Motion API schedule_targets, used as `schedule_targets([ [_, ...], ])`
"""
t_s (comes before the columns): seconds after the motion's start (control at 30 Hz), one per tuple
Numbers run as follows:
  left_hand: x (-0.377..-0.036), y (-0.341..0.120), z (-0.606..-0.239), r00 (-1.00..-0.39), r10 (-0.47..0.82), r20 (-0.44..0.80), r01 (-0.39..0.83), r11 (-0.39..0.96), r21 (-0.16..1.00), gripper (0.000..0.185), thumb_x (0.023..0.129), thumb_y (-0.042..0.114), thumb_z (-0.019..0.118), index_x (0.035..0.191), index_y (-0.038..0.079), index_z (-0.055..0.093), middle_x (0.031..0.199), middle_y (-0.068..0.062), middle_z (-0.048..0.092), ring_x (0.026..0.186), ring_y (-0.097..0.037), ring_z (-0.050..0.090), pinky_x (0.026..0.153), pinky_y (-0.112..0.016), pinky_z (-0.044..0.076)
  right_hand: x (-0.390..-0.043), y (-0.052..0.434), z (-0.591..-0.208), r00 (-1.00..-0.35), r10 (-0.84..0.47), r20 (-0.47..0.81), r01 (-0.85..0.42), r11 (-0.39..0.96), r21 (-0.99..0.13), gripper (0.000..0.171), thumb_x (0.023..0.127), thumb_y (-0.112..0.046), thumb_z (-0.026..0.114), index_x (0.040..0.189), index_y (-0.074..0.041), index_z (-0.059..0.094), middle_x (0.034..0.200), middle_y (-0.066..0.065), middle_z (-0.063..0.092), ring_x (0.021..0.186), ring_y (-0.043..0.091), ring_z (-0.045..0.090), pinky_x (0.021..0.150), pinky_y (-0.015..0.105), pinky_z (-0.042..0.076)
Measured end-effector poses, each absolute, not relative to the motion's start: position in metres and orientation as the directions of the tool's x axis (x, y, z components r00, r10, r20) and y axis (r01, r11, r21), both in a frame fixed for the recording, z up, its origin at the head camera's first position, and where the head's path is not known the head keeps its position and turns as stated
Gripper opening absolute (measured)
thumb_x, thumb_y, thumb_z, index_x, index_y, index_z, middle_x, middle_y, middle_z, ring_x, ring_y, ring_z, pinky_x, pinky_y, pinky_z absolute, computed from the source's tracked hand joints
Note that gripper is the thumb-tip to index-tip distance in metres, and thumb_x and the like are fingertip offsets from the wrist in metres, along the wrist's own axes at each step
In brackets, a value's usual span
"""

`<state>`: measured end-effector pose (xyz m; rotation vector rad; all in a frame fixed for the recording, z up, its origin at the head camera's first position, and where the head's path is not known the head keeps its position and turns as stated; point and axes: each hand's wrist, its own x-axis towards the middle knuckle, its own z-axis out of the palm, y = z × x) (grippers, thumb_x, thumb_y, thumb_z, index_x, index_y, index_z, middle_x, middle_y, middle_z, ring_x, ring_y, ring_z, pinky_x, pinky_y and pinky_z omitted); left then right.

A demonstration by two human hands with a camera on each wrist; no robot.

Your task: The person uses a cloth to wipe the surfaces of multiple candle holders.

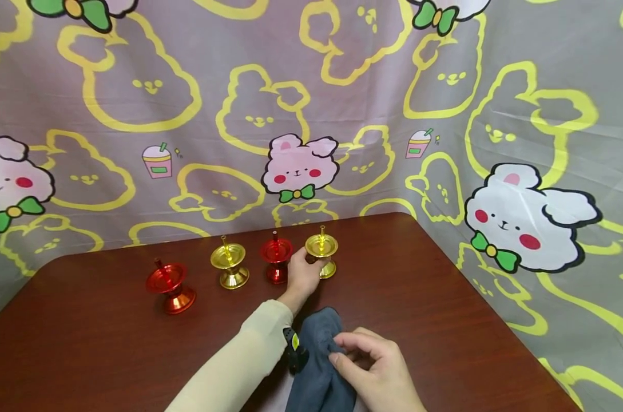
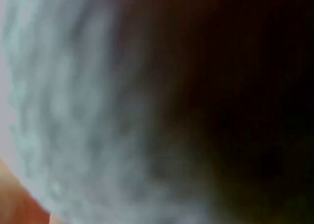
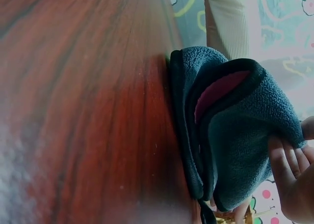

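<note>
My left hand [image 1: 304, 272] grips the stem of a gold pedestal candle holder [image 1: 321, 245], the rightmost in a row on the table. The holder has a wide dish with a thin peg standing up in its middle. Nearer the front, my right hand [image 1: 380, 363] pinches a dark blue-grey cloth [image 1: 318, 349] between thumb and fingers. In the right wrist view the cloth [image 3: 250, 135] is fluffy, folded over, with pink showing inside the fold. Blurred grey fabric [image 2: 73, 101] fills much of the left wrist view, hiding the left hand's work there.
Left of the gripped holder stand a red holder [image 1: 276, 252], another gold one [image 1: 229, 257] and a second red one [image 1: 167, 280]. All are on a dark red-brown wooden table [image 1: 84, 343]. A patterned curtain [image 1: 203, 137] hangs behind the table and along its right side.
</note>
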<state>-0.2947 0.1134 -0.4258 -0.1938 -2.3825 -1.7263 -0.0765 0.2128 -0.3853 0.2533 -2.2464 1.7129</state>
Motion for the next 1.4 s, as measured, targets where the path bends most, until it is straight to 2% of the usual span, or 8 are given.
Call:
schedule_targets([
  [0.3, -0.263, 0.081, -0.397, -0.948, 0.115, 0.296, 0.315, 0.222, 0.923, 0.030, 0.085, 0.016, 0.082, 0.111, 0.004, 0.071, 0.098, -0.008, 0.075, 0.090, -0.022, 0.069, 0.081, -0.037, 0.055, -0.079, 0.197, -0.381, -0.935, 0.055, 0.351, -0.329, 0.240, -0.913, 0.017, 0.082, -0.001, 0.080, 0.095, -0.010, 0.076, 0.082, -0.002, 0.066, 0.071, 0.011, 0.065, 0.060, 0.030, 0.056],
  [0.47, -0.236, 0.043, -0.374, -0.934, 0.150, 0.325, 0.342, 0.107, 0.934, 0.033, 0.087, 0.016, 0.080, 0.116, 0.003, 0.070, 0.104, -0.010, 0.074, 0.095, -0.025, 0.069, 0.081, -0.035, 0.056, -0.086, 0.189, -0.376, -0.928, 0.035, 0.370, -0.353, 0.227, -0.908, 0.017, 0.082, -0.001, 0.080, 0.096, -0.011, 0.077, 0.081, -0.001, 0.067, 0.072, 0.012, 0.065, 0.061, 0.029, 0.056],
  [0.7, -0.200, -0.017, -0.362, -0.953, 0.110, 0.282, 0.294, 0.110, 0.949, 0.036, 0.086, 0.015, 0.081, 0.119, 0.005, 0.070, 0.112, -0.008, 0.072, 0.106, -0.020, 0.065, 0.088, -0.031, 0.052, -0.096, 0.181, -0.373, -0.937, 0.016, 0.348, -0.333, 0.253, -0.908, 0.017, 0.081, 0.001, 0.080, 0.095, -0.009, 0.077, 0.081, -0.001, 0.066, 0.072, 0.012, 0.064, 0.063, 0.027, 0.055],
  [0.8, -0.184, -0.038, -0.360, -0.966, 0.112, 0.233, 0.242, 0.074, 0.968, 0.035, 0.086, 0.011, 0.080, 0.119, 0.004, 0.070, 0.109, -0.009, 0.073, 0.103, -0.019, 0.067, 0.087, -0.029, 0.053, -0.101, 0.178, -0.370, -0.948, 0.018, 0.317, -0.302, 0.257, -0.918, 0.017, 0.082, 0.000, 0.080, 0.096, -0.009, 0.077, 0.081, 0.000, 0.067, 0.072, 0.013, 0.065, 0.065, 0.026, 0.056],
  [0.97, -0.157, -0.063, -0.365, -0.966, 0.199, 0.165, 0.171, 0.014, 0.985, 0.038, 0.084, 0.004, 0.080, 0.119, 0.000, 0.066, 0.104, -0.014, 0.074, 0.095, -0.019, 0.071, 0.080, -0.029, 0.056, -0.110, 0.172, -0.365, -0.948, 0.005, 0.318, -0.307, 0.254, -0.917, 0.016, 0.084, -0.002, 0.079, 0.100, -0.007, 0.077, 0.083, 0.002, 0.067, 0.072, 0.015, 0.064, 0.064, 0.026, 0.055],
  [1.13, -0.135, -0.076, -0.376, -0.943, 0.297, 0.151, 0.176, 0.060, 0.983, 0.040, 0.085, 0.007, 0.079, 0.122, -0.001, 0.064, 0.108, -0.014, 0.073, 0.097, -0.017, 0.070, 0.081, -0.027, 0.054, -0.118, 0.165, -0.362, -0.937, -0.006, 0.350, -0.340, 0.262, -0.903, 0.016, 0.086, -0.003, 0.078, 0.100, -0.008, 0.076, 0.083, 0.001, 0.067, 0.074, 0.016, 0.063, 0.065, 0.025, 0.054],
  [1.27, -0.127, -0.076, -0.383, -0.919, 0.368, 0.138, 0.179, 0.080, 0.981, 0.039, 0.089, 0.010, 0.076, 0.125, 0.000, 0.064, 0.112, -0.013, 0.071, 0.100, -0.018, 0.069, 0.084, -0.028, 0.054, -0.121, 0.162, -0.358, -0.930, -0.033, 0.365, -0.361, 0.264, -0.894, 0.015, 0.088, -0.005, 0.076, 0.102, -0.010, 0.076, 0.085, 0.001, 0.068, 0.076, 0.017, 0.063, 0.066, 0.026, 0.053],
  [1.4, -0.123, -0.075, -0.387, -0.899, 0.413, 0.146, 0.201, 0.091, 0.975, 0.034, 0.093, 0.011, 0.070, 0.124, -0.001, 0.063, 0.110, -0.014, 0.070, 0.097, -0.018, 0.068, 0.081, -0.028, 0.054, -0.123, 0.158, -0.354, -0.925, -0.060, 0.374, -0.377, 0.250, -0.892, 0.015, 0.089, -0.006, 0.076, 0.103, -0.010, 0.076, 0.089, 0.001, 0.068, 0.078, 0.017, 0.063, 0.068, 0.026, 0.053],
])
